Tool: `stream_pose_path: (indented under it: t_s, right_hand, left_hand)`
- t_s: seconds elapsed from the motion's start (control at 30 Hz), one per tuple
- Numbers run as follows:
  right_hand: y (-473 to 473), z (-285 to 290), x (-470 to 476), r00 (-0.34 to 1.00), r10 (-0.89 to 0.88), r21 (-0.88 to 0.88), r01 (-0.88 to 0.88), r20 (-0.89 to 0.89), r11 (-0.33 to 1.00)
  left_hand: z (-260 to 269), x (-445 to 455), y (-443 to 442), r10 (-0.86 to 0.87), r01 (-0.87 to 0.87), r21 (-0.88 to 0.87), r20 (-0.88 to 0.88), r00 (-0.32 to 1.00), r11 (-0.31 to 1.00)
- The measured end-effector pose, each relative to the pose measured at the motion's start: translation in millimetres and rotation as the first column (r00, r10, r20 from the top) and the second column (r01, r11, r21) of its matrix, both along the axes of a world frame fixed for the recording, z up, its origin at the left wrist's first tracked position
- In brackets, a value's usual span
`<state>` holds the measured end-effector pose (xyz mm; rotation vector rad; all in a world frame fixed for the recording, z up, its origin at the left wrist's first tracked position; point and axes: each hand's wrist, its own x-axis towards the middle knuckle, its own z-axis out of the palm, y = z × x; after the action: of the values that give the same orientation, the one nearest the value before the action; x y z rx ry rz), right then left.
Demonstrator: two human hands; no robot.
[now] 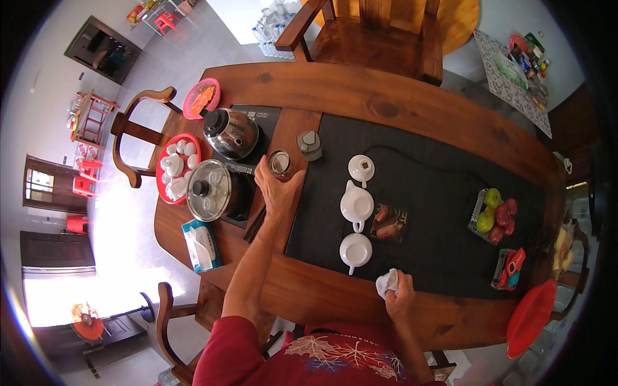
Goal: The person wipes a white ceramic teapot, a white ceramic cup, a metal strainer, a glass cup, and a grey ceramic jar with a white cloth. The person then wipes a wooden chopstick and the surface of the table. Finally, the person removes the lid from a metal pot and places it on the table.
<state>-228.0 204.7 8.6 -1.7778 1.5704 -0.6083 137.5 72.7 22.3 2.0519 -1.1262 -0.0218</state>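
Note:
My left hand is at a small round glass container on the wooden strip, its fingers on the left side and its thumb spread to the right. Whether it grips the container is unclear. A grey lidded container stands just beyond. My right hand holds a white cloth, bunched up, over the table's near edge; whether something is inside the cloth is hidden. Left of it, on the black tea tray, stand a white handled cup, a white pitcher and a white handled strainer.
A steel kettle and a glass-lidded pot flank my left hand's far side. Red basin with white cups, pink basket and tissue pack sit leftward. Fruit basket and red bowl are right.

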Motion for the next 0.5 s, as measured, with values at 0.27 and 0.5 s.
stream_pose_path:
  t_s: [0.27,0.5]
  right_hand:
    - [4,2,9,0.995,-0.02,-0.015,0.019,-0.093,1.0]
    - [3,11,8,0.993,0.02,0.036,-0.016,-0.113,0.999]
  left_hand:
    - [-7,23,-15,-0.044,0.054,0.109,-0.088,0.995,0.993]
    - [8,-27,48,-0.199,0.202,0.03,-0.075,0.977,0.979]
